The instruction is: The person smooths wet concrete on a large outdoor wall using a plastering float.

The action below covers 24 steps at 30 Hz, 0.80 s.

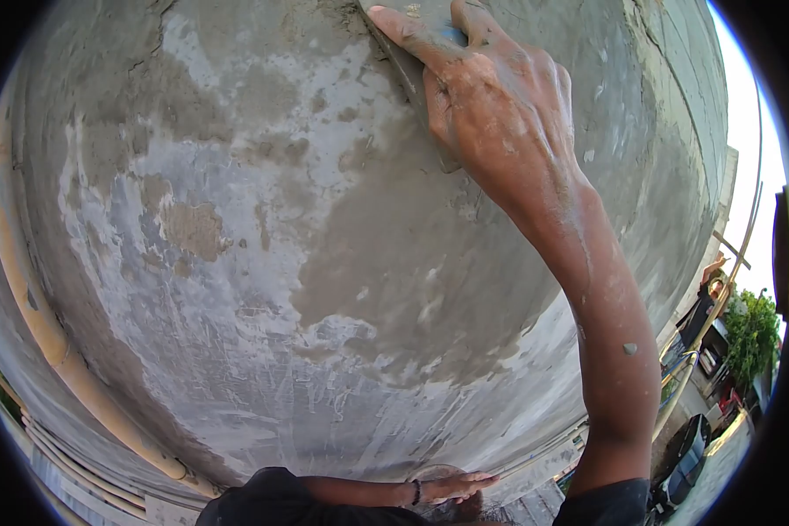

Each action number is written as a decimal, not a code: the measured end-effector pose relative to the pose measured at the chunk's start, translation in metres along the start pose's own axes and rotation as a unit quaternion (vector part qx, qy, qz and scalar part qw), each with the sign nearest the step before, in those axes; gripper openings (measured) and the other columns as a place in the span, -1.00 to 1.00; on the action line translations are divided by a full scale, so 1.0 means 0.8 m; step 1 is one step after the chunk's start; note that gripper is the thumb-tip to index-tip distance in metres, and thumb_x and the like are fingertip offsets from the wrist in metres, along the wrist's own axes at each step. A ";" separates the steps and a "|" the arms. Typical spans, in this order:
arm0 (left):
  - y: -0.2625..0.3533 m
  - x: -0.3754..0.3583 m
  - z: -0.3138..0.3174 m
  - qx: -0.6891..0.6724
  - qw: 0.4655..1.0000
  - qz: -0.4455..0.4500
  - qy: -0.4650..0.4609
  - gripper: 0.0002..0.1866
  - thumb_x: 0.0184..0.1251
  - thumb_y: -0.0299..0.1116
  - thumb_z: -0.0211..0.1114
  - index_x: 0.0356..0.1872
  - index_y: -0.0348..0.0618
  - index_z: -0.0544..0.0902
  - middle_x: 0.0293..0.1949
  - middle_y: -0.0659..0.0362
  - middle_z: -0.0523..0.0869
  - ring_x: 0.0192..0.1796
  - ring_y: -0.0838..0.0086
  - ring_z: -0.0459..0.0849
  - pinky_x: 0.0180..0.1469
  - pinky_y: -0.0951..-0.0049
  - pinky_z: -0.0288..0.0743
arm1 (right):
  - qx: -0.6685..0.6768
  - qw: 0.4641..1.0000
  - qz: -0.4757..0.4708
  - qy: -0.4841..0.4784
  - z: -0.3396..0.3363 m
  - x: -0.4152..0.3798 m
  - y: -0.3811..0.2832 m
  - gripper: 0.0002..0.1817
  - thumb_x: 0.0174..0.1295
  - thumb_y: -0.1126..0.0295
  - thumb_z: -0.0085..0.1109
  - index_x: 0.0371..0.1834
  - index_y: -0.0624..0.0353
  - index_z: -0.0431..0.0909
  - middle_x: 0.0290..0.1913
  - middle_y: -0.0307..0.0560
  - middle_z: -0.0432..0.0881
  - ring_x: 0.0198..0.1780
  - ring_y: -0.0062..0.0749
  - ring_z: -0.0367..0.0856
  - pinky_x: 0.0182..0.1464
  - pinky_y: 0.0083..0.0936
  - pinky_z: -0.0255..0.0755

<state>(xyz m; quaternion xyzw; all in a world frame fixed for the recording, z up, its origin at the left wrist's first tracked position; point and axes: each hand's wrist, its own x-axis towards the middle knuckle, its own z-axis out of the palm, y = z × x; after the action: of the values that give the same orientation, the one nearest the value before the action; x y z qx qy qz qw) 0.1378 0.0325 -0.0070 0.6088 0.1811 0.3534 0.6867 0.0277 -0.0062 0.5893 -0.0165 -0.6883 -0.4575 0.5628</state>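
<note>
My right hand (508, 96) is raised high on the wall (228, 289), closed around a plastering trowel. The blade of the trowel (401, 66) lies against the surface, tilted, with its long edge showing left of my fingers. A bit of blue handle peeks out between the fingers; the rest is hidden under my palm. Wet grey plaster (394, 263) covers the area below the blade, beside paler, patchy wall. Low in the view, my left hand (454, 487), with a dark bracelet at the wrist, has its fingers stretched out in front of a round, greyish thing that I cannot make out.
A bamboo pole (57, 346) runs down along the left side of the wall. More poles lie low at left and stand at right. Far right, another person (701, 302) is near the scaffold, with a motorbike (685, 460) below and a green tree (749, 333) behind.
</note>
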 end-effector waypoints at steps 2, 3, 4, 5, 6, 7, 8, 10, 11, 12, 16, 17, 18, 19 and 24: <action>0.005 0.005 0.007 0.017 1.000 0.019 -0.008 -0.20 0.40 0.28 0.02 0.55 0.12 0.15 0.51 0.16 0.09 -0.36 0.62 0.38 -0.31 0.61 0.37 | 0.012 1.000 0.009 -0.017 -0.005 -0.015 -0.001 -0.37 0.12 0.54 0.17 0.25 -0.43 0.54 -0.22 0.01 0.54 -0.43 -0.12 0.63 -0.42 -0.28 0.56; 0.020 0.002 0.011 0.018 1.000 0.021 -0.003 -0.20 0.40 0.28 0.02 0.55 0.12 0.15 0.51 0.16 0.09 -0.36 0.62 0.38 -0.31 0.61 0.37 | 0.021 0.999 0.017 -0.032 -0.009 -0.024 -0.003 -0.37 0.13 0.54 0.17 0.25 -0.43 0.54 -0.21 0.02 0.55 -0.45 -0.14 0.62 -0.42 -0.28 0.56; 0.038 -0.002 0.014 0.025 0.999 -0.010 0.017 -0.22 0.43 0.24 0.02 0.55 0.09 0.14 0.44 0.16 0.19 -0.36 0.63 0.37 -0.31 0.60 0.36 | 0.023 0.999 0.016 -0.028 -0.010 -0.035 -0.005 -0.37 0.13 0.54 0.17 0.25 -0.43 0.54 -0.21 0.02 0.55 -0.45 -0.14 0.62 -0.42 -0.28 0.56; 0.055 -0.007 0.016 0.030 0.998 -0.040 0.036 -0.23 0.45 0.20 0.03 0.55 0.05 0.13 0.38 0.17 0.28 -0.36 0.63 0.37 -0.31 0.60 0.36 | 0.047 0.998 0.029 -0.034 -0.010 -0.049 -0.007 -0.36 0.13 0.54 0.18 0.27 -0.42 0.52 -0.20 0.02 0.55 -0.47 -0.14 0.61 -0.43 -0.28 0.56; 0.057 -0.007 0.013 0.028 0.998 -0.038 0.040 -0.23 0.45 0.20 0.03 0.55 0.05 0.13 0.38 0.17 0.28 -0.36 0.63 0.37 -0.31 0.60 0.36 | 0.073 0.996 0.043 -0.043 -0.010 -0.053 -0.014 -0.36 0.14 0.53 0.18 0.28 -0.42 0.51 -0.20 0.02 0.55 -0.50 -0.14 0.60 -0.43 -0.29 0.56; 0.060 -0.005 0.010 -0.019 0.993 -0.098 0.059 -0.23 0.46 0.19 0.03 0.54 0.01 0.14 0.23 0.19 0.35 -0.36 0.64 0.36 -0.33 0.59 0.35 | 0.078 0.995 0.041 -0.042 -0.007 -0.048 -0.015 -0.36 0.14 0.53 0.18 0.28 -0.42 0.51 -0.20 0.02 0.55 -0.50 -0.14 0.60 -0.43 -0.29 0.56; 0.062 -0.006 0.008 -0.065 0.982 -0.161 0.074 -0.23 0.47 0.17 0.04 0.54 -0.04 0.14 0.08 0.21 0.43 -0.36 0.65 0.36 -0.35 0.58 0.34 | 0.047 0.998 0.035 -0.033 -0.004 -0.039 -0.013 -0.34 0.13 0.54 0.19 0.31 -0.43 0.48 -0.19 0.02 0.55 -0.51 -0.16 0.60 -0.45 -0.30 0.56; 0.065 -0.009 0.010 -0.051 0.987 -0.136 0.066 -0.18 0.44 0.23 0.05 0.53 -0.10 0.15 -0.06 0.24 0.42 -0.37 0.65 0.35 -0.37 0.57 0.32 | 0.007 0.999 0.031 -0.028 -0.004 -0.021 -0.009 -0.31 0.13 0.54 0.19 0.33 -0.44 0.46 -0.19 0.02 0.55 -0.51 -0.18 0.60 -0.47 -0.31 0.56; 0.067 -0.009 0.013 -0.040 0.992 -0.108 0.059 -0.12 0.40 0.29 0.07 0.51 -0.16 0.17 -0.19 0.27 0.41 -0.37 0.66 0.35 -0.39 0.56 0.31 | 0.003 0.999 0.033 -0.021 -0.003 -0.012 -0.011 -0.30 0.13 0.54 0.19 0.34 -0.45 0.44 -0.19 0.00 0.55 -0.51 -0.18 0.60 -0.48 -0.31 0.56; 0.078 -0.011 0.018 -0.042 0.992 -0.107 0.058 -0.12 0.40 0.29 0.07 0.51 -0.16 0.17 -0.19 0.27 0.41 -0.37 0.66 0.35 -0.39 0.56 0.31 | 0.001 0.999 0.033 -0.014 -0.002 -0.009 -0.013 -0.28 0.12 0.54 0.20 0.35 -0.46 0.43 -0.18 -0.01 0.54 -0.52 -0.18 0.60 -0.48 -0.31 0.56; 0.113 -0.016 0.020 0.023 0.981 -0.166 0.097 0.00 0.31 0.43 0.04 0.50 -0.20 0.16 -0.29 0.29 0.41 -0.44 0.63 0.35 -0.42 0.57 0.29 | 0.009 0.996 0.061 -0.059 -0.015 -0.046 -0.029 -0.34 0.13 0.53 0.20 0.30 -0.42 0.48 -0.19 -0.04 0.55 -0.51 -0.17 0.61 -0.47 -0.30 0.56; 0.114 -0.017 0.018 0.056 0.972 -0.206 0.100 0.04 0.27 0.47 0.04 0.51 -0.20 0.14 -0.33 0.29 0.41 -0.47 0.63 0.35 -0.44 0.57 0.29 | 0.000 0.997 0.059 -0.044 -0.010 -0.058 -0.028 -0.42 0.13 0.49 0.19 0.26 -0.31 0.52 -0.16 -0.03 0.55 -0.54 -0.22 0.61 -0.52 -0.33 0.55; 0.104 -0.016 0.016 0.056 0.972 -0.203 0.100 0.04 0.27 0.47 0.04 0.51 -0.20 0.14 -0.33 0.29 0.41 -0.47 0.63 0.35 -0.44 0.57 0.29 | -0.009 0.998 0.057 -0.029 -0.006 -0.063 -0.028 -0.49 0.13 0.45 0.18 0.21 -0.19 0.55 -0.13 -0.03 0.55 -0.58 -0.28 0.62 -0.58 -0.37 0.54; 0.088 -0.017 0.013 0.019 0.977 -0.185 0.109 0.07 0.24 0.50 0.03 0.52 -0.19 0.13 -0.34 0.29 0.42 -0.49 0.64 0.36 -0.46 0.57 0.29 | -0.010 0.998 0.057 -0.028 -0.004 -0.053 -0.030 -0.49 0.13 0.45 0.18 0.21 -0.19 0.55 -0.13 -0.03 0.55 -0.58 -0.28 0.62 -0.58 -0.37 0.54; 0.073 -0.010 0.007 0.015 0.970 -0.232 0.075 0.09 0.21 0.54 0.01 0.51 -0.19 0.13 -0.35 0.25 0.44 -0.50 0.67 0.42 -0.50 0.59 0.28 | 0.047 0.997 0.058 -0.018 -0.009 0.012 -0.023 -0.59 0.24 0.37 -0.03 0.17 0.00 0.55 -0.13 0.22 0.60 -0.24 0.09 0.66 -0.21 -0.12 0.56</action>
<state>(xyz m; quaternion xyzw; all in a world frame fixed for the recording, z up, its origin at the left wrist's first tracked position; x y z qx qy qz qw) 0.1206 0.0233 0.0491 0.5320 0.3743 0.2263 0.7250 0.0195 -0.0261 0.5852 -0.0389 -0.7170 -0.3908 0.5759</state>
